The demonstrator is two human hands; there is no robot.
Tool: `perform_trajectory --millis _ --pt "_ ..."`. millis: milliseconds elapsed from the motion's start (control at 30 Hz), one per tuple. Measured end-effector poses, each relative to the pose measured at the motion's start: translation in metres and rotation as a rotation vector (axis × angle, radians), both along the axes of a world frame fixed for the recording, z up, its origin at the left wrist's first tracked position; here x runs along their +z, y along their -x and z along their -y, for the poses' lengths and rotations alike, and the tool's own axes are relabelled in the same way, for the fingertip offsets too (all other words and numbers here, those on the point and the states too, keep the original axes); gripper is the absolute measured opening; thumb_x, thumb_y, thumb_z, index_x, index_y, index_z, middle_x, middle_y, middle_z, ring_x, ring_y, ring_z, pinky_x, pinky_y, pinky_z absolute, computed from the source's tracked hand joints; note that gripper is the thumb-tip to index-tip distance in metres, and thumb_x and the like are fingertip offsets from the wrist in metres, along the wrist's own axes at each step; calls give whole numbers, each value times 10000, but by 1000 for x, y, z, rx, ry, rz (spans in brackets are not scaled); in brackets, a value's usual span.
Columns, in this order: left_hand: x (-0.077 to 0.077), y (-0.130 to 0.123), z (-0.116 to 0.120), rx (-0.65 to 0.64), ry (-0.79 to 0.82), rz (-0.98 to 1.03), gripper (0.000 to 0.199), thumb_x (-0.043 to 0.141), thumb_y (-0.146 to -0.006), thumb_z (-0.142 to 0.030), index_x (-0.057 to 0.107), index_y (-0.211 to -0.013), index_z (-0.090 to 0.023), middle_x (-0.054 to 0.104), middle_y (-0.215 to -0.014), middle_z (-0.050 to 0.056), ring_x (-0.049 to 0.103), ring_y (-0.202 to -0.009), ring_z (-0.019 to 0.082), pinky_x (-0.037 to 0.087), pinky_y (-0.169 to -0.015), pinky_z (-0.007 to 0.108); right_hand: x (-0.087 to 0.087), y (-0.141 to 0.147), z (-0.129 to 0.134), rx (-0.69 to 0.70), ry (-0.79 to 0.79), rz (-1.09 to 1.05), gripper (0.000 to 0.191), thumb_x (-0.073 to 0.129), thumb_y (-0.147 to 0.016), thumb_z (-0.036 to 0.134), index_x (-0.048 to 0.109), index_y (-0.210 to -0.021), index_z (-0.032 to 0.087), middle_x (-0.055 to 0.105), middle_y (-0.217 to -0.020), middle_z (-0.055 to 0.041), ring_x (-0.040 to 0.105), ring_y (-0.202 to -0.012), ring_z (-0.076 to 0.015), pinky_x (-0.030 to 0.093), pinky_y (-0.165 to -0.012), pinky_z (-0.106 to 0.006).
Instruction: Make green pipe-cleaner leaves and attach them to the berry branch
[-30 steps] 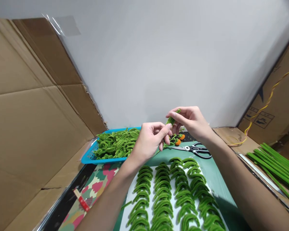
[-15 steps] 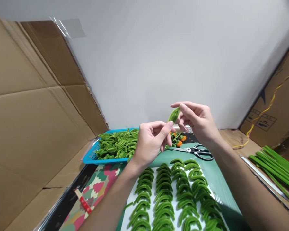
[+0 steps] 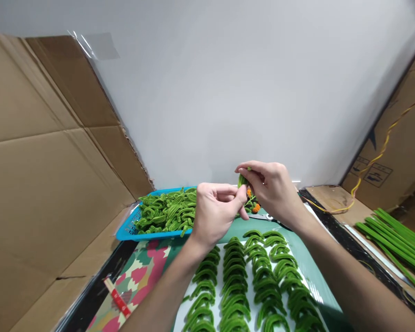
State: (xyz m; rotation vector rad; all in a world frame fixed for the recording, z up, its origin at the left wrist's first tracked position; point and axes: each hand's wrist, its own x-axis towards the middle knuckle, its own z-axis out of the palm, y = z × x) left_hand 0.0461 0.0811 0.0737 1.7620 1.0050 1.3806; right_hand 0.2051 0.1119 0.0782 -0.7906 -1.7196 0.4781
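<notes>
Between my two hands is a small fuzzy green leaf (image 3: 242,180), apparently bent from pipe cleaner. My left hand (image 3: 217,210) pinches its lower end between thumb and fingers. My right hand (image 3: 268,186) closes on the upper end, covering part of it. Below them, a white board (image 3: 219,276) carries several rows of curved green pipe-cleaner pieces (image 3: 235,281). A blue basket (image 3: 126,228) heaped with similar green leaves (image 3: 171,207) stands left of my left hand. Scissors (image 3: 263,216) lie behind my right wrist, their handles mostly hidden.
Orange pieces on a green stem (image 3: 255,208) lie behind my hands. A bundle of green pipe cleaners (image 3: 396,242) rests at the right. A red-wrapped item (image 3: 117,297) lies on patterned paper (image 3: 143,272) at the left. Cardboard (image 3: 38,175) and a yellow wire (image 3: 361,177) border the space.
My right hand has come down and inward, now covering the leaf's upper end. Less of the leaf shows. My left hand has shifted slightly down and keeps its pinch.
</notes>
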Motion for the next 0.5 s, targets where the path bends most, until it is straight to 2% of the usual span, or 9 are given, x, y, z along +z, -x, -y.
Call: perform_trajectory --millis 167,233,333,400,500 --pt "1 2 -1 -66 61 110 307 739 -967 -384 832 -788 -153 683 -489 7 426 -339 50 335 -363 166 8 -9 -4 339 228 -248 317 705 -1001 443 803 -1013 142 647 -646 4 553 -534 -102 463 -504 -242" --pt "1 2 -2 -87 70 135 298 739 -967 -386 840 -811 -152 677 -485 5 417 -334 46 328 -358 163 9 -10 -5 402 272 -284 341 737 -973 480 802 -998 146 661 -650 -1 553 -521 -103 469 -497 -246" --pt "1 2 -2 -68 94 146 292 755 -937 -355 822 -757 -136 652 -448 10 413 -325 46 316 -356 159 4 -5 -4 317 196 -226 283 759 -960 430 803 -940 152 658 -624 -1 532 -512 -105 447 -484 -251" --pt "0 2 -2 -36 114 152 310 750 -909 -311 781 -661 -129 628 -413 17 419 -318 50 311 -355 158 0 -1 -1 171 36 -112 201 731 -978 331 810 -897 165 685 -658 -15 554 -561 -115 460 -529 -262" --pt "1 2 -4 -12 143 165 329 724 -878 -261 729 -576 -132 614 -394 24 417 -313 51 302 -354 157 -4 1 2 4 -173 69 208 653 -997 208 824 -878 192 748 -758 -31 601 -643 -123 481 -605 -271"
